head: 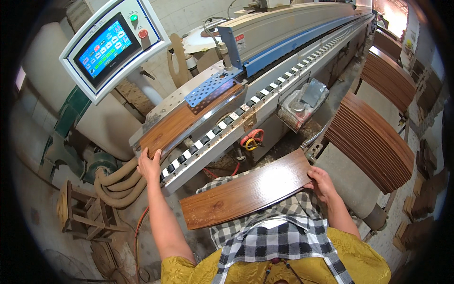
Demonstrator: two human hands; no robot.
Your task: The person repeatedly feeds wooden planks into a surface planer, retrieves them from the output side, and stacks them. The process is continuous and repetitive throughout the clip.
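Note:
My left hand (149, 166) holds the near end of a brown wood-grain plank (170, 131), thumb and fingers at its end corner. That plank lies flat on the infeed table of a long woodworking machine (298, 32). Its far part runs under a blue perforated guard plate (212, 87). In front of my body, my right hand (321, 183) grips the right end of a second wood-grain plank (244, 188), thumb on top. This plank slants across my checked apron (283, 234), and its left end has no hand on it.
A roller track (216, 129) runs along the machine's near side. Red-handled scissors (252, 139) and a wire basket (301, 104) hang below it. At left are a touchscreen panel (106, 49), dust hoses (118, 188) and a wooden stool (90, 213). Plank stacks (372, 142) stand at right.

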